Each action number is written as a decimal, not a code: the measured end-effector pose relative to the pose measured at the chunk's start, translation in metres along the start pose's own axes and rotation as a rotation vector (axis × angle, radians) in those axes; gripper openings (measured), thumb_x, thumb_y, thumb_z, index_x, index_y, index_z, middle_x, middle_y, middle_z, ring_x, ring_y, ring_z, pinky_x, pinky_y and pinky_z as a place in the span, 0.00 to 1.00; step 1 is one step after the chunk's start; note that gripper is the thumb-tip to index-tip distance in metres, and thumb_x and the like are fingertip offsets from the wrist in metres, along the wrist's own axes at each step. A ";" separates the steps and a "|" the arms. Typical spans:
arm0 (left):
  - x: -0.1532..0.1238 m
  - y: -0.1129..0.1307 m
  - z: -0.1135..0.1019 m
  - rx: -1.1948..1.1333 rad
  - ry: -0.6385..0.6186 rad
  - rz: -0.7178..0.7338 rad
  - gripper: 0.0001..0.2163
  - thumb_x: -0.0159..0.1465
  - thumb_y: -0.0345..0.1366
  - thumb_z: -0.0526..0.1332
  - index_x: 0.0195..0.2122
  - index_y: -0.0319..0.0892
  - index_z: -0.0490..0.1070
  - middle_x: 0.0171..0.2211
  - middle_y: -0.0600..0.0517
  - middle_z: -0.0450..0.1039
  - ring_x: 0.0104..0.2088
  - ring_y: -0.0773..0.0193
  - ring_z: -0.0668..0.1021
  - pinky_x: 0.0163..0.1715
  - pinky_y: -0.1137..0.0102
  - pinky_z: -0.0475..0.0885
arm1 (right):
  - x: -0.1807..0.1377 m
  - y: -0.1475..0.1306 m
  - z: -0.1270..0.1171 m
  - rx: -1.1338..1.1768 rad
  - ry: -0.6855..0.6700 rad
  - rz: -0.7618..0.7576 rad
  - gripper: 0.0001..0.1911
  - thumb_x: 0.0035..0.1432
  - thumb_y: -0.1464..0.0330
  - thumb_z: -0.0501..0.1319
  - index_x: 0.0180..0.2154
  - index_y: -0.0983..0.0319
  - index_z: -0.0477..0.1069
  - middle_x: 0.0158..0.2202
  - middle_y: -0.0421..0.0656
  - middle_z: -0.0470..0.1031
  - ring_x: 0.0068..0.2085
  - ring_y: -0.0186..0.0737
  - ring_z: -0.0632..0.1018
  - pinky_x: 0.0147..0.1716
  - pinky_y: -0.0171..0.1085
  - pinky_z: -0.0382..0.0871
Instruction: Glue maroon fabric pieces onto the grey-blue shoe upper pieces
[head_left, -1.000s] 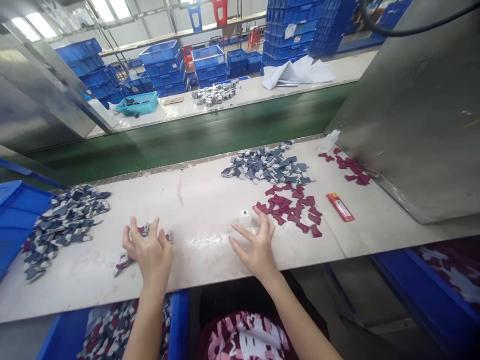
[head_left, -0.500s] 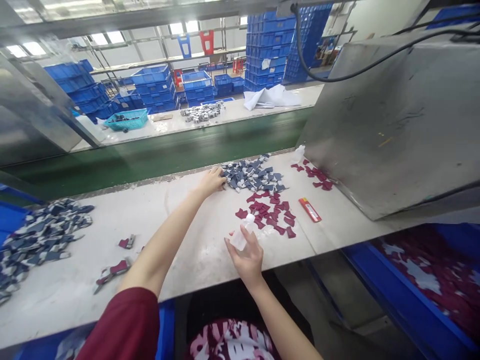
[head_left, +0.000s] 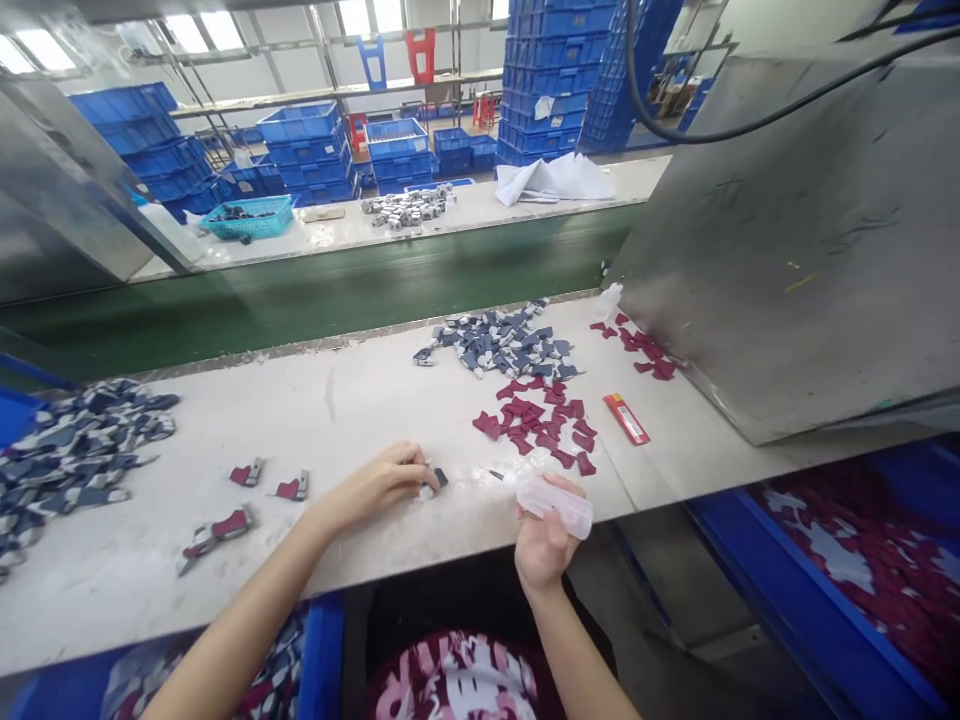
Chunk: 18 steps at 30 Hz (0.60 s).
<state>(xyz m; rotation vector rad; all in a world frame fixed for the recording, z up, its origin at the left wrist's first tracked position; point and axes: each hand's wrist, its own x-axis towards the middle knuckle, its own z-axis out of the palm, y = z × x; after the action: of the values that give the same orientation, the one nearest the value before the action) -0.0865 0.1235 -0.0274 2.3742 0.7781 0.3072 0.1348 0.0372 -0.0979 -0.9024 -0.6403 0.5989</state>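
My left hand (head_left: 401, 478) is closed on a small navy-and-white plastic part (head_left: 436, 482), low over the front of the worktop. In my right hand (head_left: 549, 540) lies a translucent white squeeze bottle (head_left: 556, 506), gripped by the fingers, its thin dark tip pointing left toward that part. Behind both hands is a pile of navy-and-white parts (head_left: 502, 342). Loose maroon pieces (head_left: 532, 420) are spread between this pile and the bottle. To the left lie several grey parts with maroon pieces on them (head_left: 231, 524).
A larger heap of navy-and-white parts (head_left: 82, 450) covers the left end. At the right are a red packet (head_left: 627, 419), a second small bottle (head_left: 607, 302), more maroon pieces (head_left: 645, 352) and a metal housing (head_left: 795, 250). A green conveyor belt (head_left: 315, 298) runs behind the worktop.
My left hand has come back from the pile toward the front edge with a part. My right hand has turned the bottle from upright to lying, tip leftward, and moved slightly right.
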 end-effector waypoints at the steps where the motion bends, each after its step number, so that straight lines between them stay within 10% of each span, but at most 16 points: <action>1: -0.011 0.003 0.003 -0.028 0.020 -0.037 0.17 0.72 0.28 0.49 0.45 0.48 0.77 0.38 0.49 0.71 0.41 0.60 0.75 0.43 0.68 0.73 | 0.002 -0.002 -0.002 -0.008 -0.015 0.003 0.11 0.59 0.62 0.59 0.43 0.58 0.68 0.36 0.40 0.69 0.26 0.33 0.70 0.22 0.33 0.64; 4: -0.034 0.007 0.018 -0.048 0.233 -0.182 0.19 0.72 0.27 0.45 0.54 0.49 0.72 0.48 0.46 0.73 0.49 0.58 0.76 0.51 0.63 0.73 | 0.006 -0.007 -0.005 -0.071 -0.081 0.030 0.10 0.57 0.63 0.61 0.41 0.58 0.66 0.34 0.39 0.69 0.27 0.34 0.71 0.23 0.34 0.65; 9: -0.039 0.011 0.065 0.169 0.589 -0.362 0.17 0.65 0.39 0.66 0.54 0.47 0.71 0.54 0.43 0.71 0.55 0.47 0.72 0.54 0.51 0.70 | 0.004 -0.006 -0.008 -0.281 -0.152 0.030 0.13 0.57 0.61 0.63 0.41 0.61 0.71 0.33 0.41 0.73 0.27 0.37 0.75 0.26 0.37 0.71; 18: -0.019 0.027 0.095 0.121 0.677 -0.348 0.07 0.67 0.32 0.64 0.45 0.44 0.71 0.39 0.50 0.78 0.41 0.55 0.76 0.43 0.60 0.72 | -0.007 -0.016 0.007 -0.561 -0.367 -0.260 0.07 0.56 0.67 0.67 0.37 0.63 0.79 0.28 0.42 0.79 0.26 0.39 0.80 0.26 0.35 0.74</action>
<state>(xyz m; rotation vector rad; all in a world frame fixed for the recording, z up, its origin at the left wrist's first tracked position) -0.0520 0.0487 -0.0858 2.1831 1.5288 0.9590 0.1284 0.0277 -0.0829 -1.2144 -1.2772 0.3510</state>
